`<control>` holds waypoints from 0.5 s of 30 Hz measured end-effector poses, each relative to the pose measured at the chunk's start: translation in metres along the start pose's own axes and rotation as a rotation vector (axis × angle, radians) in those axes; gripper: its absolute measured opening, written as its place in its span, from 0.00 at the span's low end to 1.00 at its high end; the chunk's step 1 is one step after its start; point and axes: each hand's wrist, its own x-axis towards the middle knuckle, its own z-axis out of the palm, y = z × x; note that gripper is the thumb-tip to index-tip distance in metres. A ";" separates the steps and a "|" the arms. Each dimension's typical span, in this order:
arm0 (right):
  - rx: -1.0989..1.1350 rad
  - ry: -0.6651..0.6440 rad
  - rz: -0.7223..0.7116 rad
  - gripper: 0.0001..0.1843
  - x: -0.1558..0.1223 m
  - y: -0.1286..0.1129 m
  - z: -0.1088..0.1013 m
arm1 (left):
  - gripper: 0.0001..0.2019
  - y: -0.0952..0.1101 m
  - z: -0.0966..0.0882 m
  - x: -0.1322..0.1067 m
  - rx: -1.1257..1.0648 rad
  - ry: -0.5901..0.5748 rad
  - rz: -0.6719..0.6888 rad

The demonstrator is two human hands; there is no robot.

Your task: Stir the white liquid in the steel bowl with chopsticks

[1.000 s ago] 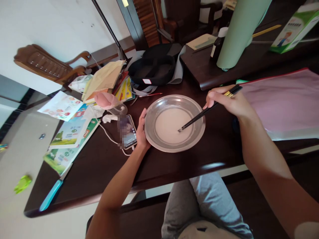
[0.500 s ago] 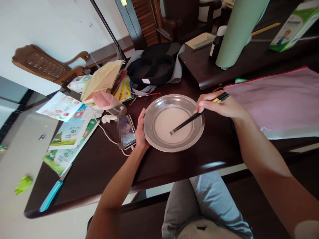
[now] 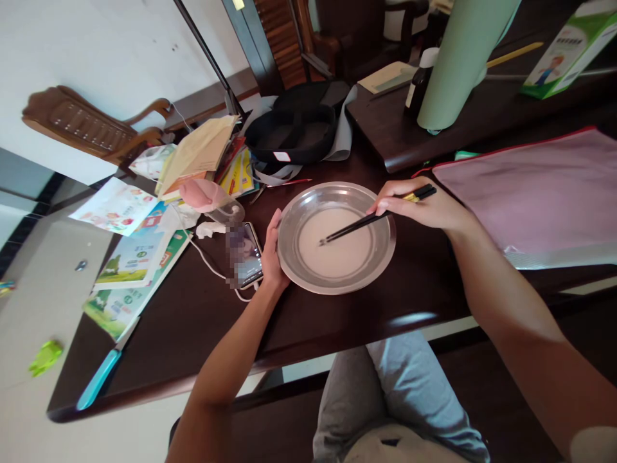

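A wide metal bowl (image 3: 290, 267) stands on the dark table, with a milky, off-white liquid (image 3: 335, 257) in its bottom. My left hand (image 3: 274, 257) grips the bowl at its left side, the thumb and fingers against the outer wall. Black chopsticks (image 3: 359, 224) with gold bands are held in my right hand (image 3: 409, 202) over the bowl's right rim. Their tips point down and left into the liquid. Just left of my left hand lies a phone (image 3: 250, 254) with a lit screen and a white cable plugged into it.
A knife with a blue handle (image 3: 99, 379) lies at the table's left end, beside booklets (image 3: 128, 260). Behind the bowl are a black case (image 3: 292, 132) and piled books. A green cylinder (image 3: 448, 83) stands on a raised surface at back right; a pink mesh pouch (image 3: 535, 193) lies right.
The chopstick tips have moved left and slightly away from me through the liquid, and my right hand has shifted a little left. My left hand and the bowl have stayed put.
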 end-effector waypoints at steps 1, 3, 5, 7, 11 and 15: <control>-0.016 0.050 0.001 0.23 0.000 0.000 -0.002 | 0.31 0.000 0.000 0.000 -0.004 -0.007 -0.003; -0.020 0.155 -0.003 0.25 -0.001 -0.001 -0.008 | 0.31 0.000 0.000 0.000 -0.002 -0.020 -0.005; 0.016 0.191 -0.006 0.28 -0.003 -0.004 -0.012 | 0.31 0.000 0.000 -0.001 0.007 -0.019 -0.005; 0.048 0.127 0.008 0.29 -0.004 -0.006 -0.011 | 0.32 0.000 0.001 -0.001 0.005 -0.006 -0.008; 0.029 -0.027 0.024 0.24 -0.002 -0.005 -0.001 | 0.31 0.001 0.001 0.000 -0.003 -0.012 -0.004; -0.047 0.146 0.014 0.22 -0.002 -0.001 -0.005 | 0.32 0.001 0.001 -0.001 0.009 -0.033 -0.003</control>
